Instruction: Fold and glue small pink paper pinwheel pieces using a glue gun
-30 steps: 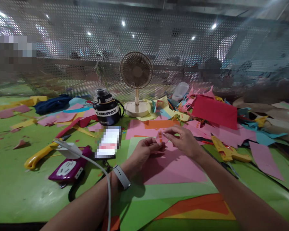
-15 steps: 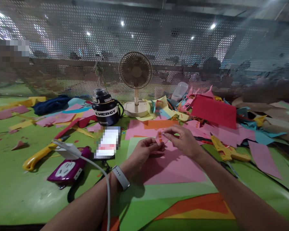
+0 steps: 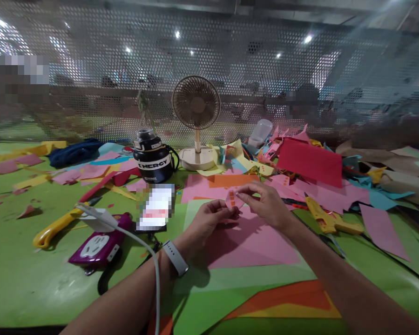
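A small pink paper piece point(image 3: 231, 199) with orange squares down its middle is held up between my two hands. My left hand point(image 3: 214, 215) grips its lower left side, fingers curled and a watch on the wrist. With thumb and forefinger, my right hand point(image 3: 263, 200) pinches the upper right edge of the same piece. Beneath both hands lies a larger pink paper sheet point(image 3: 254, 246), on top of a pale green sheet point(image 3: 261, 278). An orange paper strip point(image 3: 235, 180) lies just beyond the fingers.
A yellow glue gun point(image 3: 326, 217) lies to the right. On the left are a purple power strip point(image 3: 97, 246), a yellow-handled cutter point(image 3: 56, 228) and a phone point(image 3: 157, 207). A white cable crosses my left forearm. Behind stand a bottle point(image 3: 152, 160), a fan point(image 3: 196, 104) and paper scraps.
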`<act>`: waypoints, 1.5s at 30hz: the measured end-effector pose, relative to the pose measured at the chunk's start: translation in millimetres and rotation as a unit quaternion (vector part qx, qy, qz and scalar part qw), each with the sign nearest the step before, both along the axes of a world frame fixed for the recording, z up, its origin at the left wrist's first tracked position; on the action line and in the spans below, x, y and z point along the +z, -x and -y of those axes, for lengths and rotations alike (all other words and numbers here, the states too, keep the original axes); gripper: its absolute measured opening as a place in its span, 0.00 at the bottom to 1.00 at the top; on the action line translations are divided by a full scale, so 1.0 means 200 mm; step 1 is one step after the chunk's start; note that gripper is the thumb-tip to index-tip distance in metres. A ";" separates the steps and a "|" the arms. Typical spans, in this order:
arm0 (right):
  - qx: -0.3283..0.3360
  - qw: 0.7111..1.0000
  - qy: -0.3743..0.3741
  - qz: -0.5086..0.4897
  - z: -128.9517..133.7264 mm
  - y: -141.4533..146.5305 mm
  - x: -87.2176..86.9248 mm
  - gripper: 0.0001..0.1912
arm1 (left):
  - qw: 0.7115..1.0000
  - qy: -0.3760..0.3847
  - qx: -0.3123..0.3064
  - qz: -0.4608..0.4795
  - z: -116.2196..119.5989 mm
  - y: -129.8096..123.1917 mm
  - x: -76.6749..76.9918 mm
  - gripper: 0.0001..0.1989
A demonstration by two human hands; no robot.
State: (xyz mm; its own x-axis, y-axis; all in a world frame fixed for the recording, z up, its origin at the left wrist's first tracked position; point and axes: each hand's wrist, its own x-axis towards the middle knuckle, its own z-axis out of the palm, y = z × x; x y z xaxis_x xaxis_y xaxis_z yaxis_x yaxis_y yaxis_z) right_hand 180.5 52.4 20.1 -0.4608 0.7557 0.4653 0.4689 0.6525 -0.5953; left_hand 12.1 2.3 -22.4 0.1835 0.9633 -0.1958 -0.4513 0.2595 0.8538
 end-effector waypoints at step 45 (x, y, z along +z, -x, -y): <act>-0.096 0.979 0.041 -0.175 0.02 -0.33 0.42 0.15 | 0.994 -0.052 0.068 -0.062 -0.03 0.01 -0.02 0.30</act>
